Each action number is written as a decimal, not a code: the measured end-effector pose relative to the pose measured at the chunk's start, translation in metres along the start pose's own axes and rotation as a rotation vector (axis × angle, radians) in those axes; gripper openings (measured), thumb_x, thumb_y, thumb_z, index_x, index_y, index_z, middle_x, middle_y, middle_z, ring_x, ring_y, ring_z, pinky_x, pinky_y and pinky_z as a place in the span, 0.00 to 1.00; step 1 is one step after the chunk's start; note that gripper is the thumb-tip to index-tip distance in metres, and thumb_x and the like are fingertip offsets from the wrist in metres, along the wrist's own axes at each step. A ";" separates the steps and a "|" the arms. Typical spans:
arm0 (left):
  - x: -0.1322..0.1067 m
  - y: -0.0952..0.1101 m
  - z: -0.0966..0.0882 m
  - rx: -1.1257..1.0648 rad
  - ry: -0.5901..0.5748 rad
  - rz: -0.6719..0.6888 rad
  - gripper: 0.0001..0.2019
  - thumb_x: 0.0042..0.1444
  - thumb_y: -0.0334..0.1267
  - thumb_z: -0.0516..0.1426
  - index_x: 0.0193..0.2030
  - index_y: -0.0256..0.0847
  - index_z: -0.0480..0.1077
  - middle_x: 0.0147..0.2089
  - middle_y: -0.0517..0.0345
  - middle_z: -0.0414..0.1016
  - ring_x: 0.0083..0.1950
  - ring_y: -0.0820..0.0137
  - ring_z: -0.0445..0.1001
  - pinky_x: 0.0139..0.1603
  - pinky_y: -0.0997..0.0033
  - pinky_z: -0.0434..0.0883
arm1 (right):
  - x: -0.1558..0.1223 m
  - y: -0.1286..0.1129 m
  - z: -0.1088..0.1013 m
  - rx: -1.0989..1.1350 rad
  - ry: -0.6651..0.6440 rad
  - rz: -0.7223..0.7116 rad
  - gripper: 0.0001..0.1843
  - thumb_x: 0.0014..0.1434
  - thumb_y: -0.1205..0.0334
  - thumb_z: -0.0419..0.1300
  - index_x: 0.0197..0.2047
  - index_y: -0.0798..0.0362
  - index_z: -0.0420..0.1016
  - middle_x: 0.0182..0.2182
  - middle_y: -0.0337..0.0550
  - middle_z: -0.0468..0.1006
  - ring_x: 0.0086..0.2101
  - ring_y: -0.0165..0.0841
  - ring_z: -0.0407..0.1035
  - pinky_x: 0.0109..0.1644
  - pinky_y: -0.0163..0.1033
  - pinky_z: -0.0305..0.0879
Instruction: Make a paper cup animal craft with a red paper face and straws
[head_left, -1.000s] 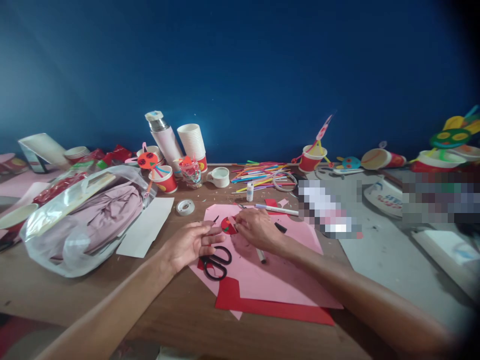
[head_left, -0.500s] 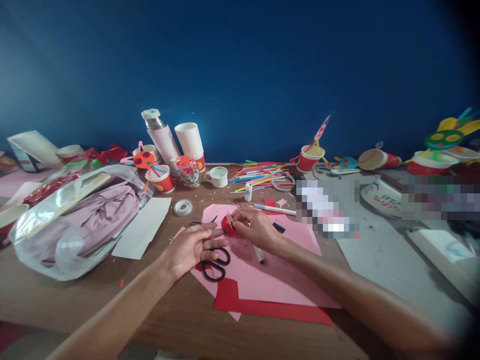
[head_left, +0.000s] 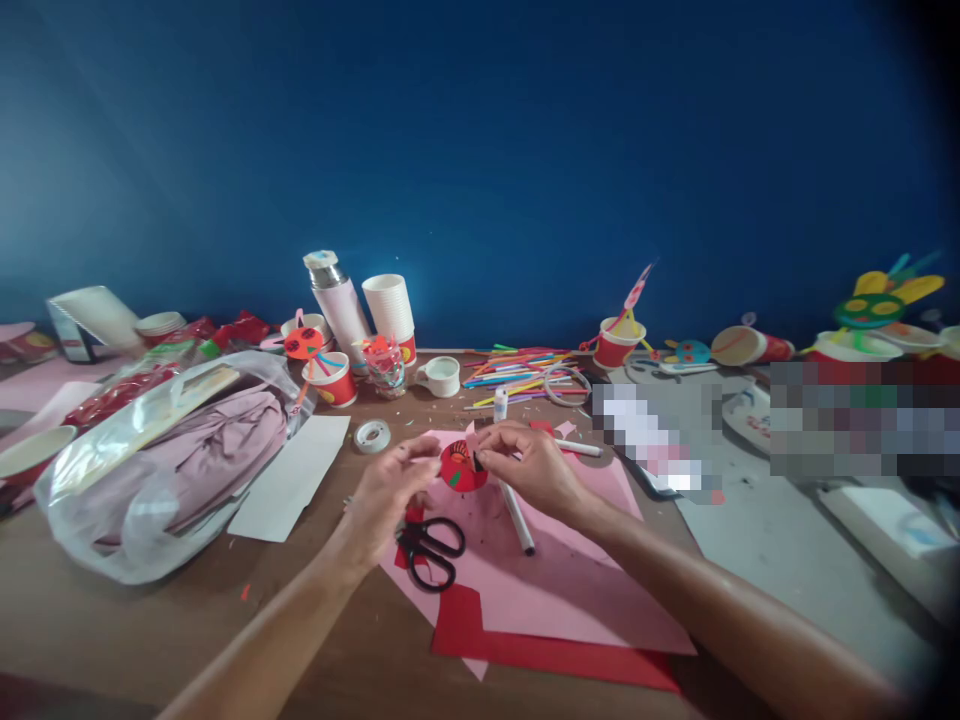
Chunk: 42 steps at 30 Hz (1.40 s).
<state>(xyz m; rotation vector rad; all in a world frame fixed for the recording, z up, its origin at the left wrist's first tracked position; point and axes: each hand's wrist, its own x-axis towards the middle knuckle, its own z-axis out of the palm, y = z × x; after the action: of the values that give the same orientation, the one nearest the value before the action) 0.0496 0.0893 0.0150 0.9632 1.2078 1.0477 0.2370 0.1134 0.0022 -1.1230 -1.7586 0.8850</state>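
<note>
A round red paper face [head_left: 459, 478] with a fringed black eye and a small green piece is raised over pink paper [head_left: 570, 570]. My left hand [head_left: 386, 490] pinches its left edge between thumb and fingers. My right hand [head_left: 532, 462] is closed at the other side, its fingertips on a small black piece [head_left: 478, 463] against the face. Black-handled scissors [head_left: 431, 550] lie below my left hand, their blades partly hidden. A white marker [head_left: 517, 520] rests on the pink paper, under my right hand. Red paper [head_left: 555, 655] sticks out beneath.
Behind the hands are a glue bottle [head_left: 500, 404], colored sticks [head_left: 517, 372], a white mug [head_left: 441, 377] and a tape roll [head_left: 372, 436]. A plastic bag [head_left: 120, 560] bulges at left. Stacked paper cups [head_left: 388, 305] and a thermos [head_left: 341, 315] stand by the blue wall.
My left hand has gone from open, spread fingers to pinching the face's edge. The red face now shows more fully, tilted toward me. The camera view has shifted slightly.
</note>
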 end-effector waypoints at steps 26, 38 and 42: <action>0.017 -0.008 0.030 -0.262 -0.213 -0.238 0.11 0.50 0.21 0.56 0.41 0.30 0.71 0.39 0.45 0.77 0.38 0.65 0.77 0.36 0.74 0.75 | 0.006 0.015 -0.011 0.320 0.102 0.238 0.06 0.51 0.61 0.58 0.28 0.54 0.72 0.23 0.35 0.71 0.25 0.26 0.64 0.31 0.33 0.59; 0.019 -0.013 0.032 -0.294 -0.170 -0.262 0.11 0.52 0.24 0.54 0.43 0.34 0.69 0.39 0.46 0.76 0.33 0.64 0.77 0.25 0.67 0.75 | 0.003 0.018 -0.006 0.322 0.094 0.264 0.07 0.52 0.59 0.58 0.28 0.54 0.73 0.24 0.37 0.73 0.26 0.28 0.66 0.31 0.33 0.61; 0.020 -0.015 0.033 -0.285 -0.154 -0.233 0.10 0.52 0.23 0.54 0.40 0.33 0.70 0.39 0.46 0.76 0.32 0.66 0.76 0.27 0.67 0.76 | 0.003 0.020 -0.006 0.303 0.081 0.239 0.07 0.51 0.60 0.58 0.27 0.55 0.72 0.24 0.37 0.73 0.26 0.28 0.66 0.31 0.33 0.61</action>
<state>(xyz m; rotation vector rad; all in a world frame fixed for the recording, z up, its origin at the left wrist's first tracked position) 0.0855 0.1038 -0.0007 0.6521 0.9857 0.9124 0.2480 0.1241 -0.0118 -1.1617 -1.3863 1.1887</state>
